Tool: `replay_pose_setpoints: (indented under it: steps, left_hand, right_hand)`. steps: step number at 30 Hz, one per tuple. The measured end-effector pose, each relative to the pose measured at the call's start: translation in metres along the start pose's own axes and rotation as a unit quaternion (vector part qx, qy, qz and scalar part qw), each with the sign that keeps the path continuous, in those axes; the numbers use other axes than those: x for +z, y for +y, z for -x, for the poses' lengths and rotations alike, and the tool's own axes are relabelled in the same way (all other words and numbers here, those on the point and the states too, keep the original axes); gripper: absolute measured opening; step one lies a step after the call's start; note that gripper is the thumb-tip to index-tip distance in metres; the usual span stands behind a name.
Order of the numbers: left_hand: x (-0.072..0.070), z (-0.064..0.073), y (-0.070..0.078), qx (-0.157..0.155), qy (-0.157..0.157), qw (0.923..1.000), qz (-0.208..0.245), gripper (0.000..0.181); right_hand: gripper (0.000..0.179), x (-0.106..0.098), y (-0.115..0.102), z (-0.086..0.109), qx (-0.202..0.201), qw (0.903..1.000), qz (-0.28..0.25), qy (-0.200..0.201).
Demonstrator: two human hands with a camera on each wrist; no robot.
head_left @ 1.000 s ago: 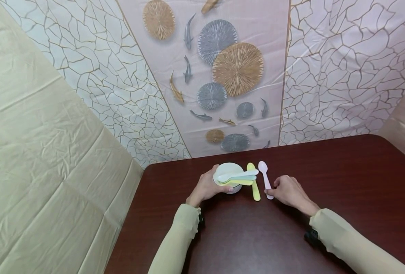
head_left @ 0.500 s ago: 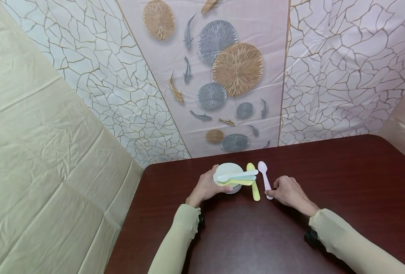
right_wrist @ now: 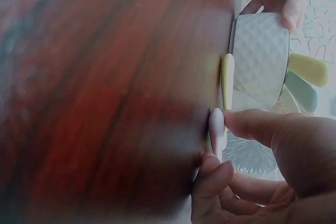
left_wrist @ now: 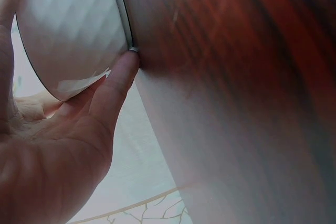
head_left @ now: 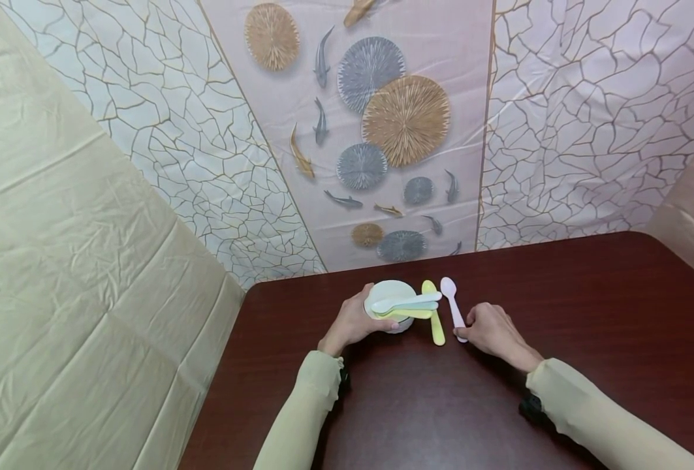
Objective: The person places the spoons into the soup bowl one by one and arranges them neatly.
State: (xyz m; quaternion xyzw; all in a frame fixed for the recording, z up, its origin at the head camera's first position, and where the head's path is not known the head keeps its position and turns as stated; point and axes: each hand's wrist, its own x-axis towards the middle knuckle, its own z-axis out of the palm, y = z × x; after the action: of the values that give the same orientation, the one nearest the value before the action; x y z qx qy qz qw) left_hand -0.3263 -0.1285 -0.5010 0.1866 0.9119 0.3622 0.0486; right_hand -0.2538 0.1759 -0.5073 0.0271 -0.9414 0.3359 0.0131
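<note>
My left hand curls round the side of a white bowl, whose dimpled outer wall fills the top of the left wrist view. Across the bowl's rim lie a white spoon, a pale green spoon and a yellow spoon, handles pointing right. On the table, right of the bowl, lies another yellow spoon. Beside it is a pale pink spoon, bowl end away from me. My right hand pinches the pink spoon's handle end between thumb and fingers.
The dark red-brown table carries all of these. Its far edge meets a patterned cloth wall just behind the bowl and spoons. A cream cloth wall runs along the left side.
</note>
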Motion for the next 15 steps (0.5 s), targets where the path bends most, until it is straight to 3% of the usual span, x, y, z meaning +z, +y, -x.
replay_pose_setpoints:
  steps: [9,15]
  left_hand:
    - [0.0006,-0.0001,-0.0013,0.001,0.002,1.0,0.002,0.104]
    - [0.0008,-0.0008,-0.0009,0.003,0.003,1.0,-0.003,0.106]
  right_hand:
    - [0.028,-0.0031,-0.0031,0.0029,0.013,0.9999,0.001,-0.008]
    - [0.031,-0.0027,-0.0005,0.002,0.009,0.9999,-0.001,-0.006]
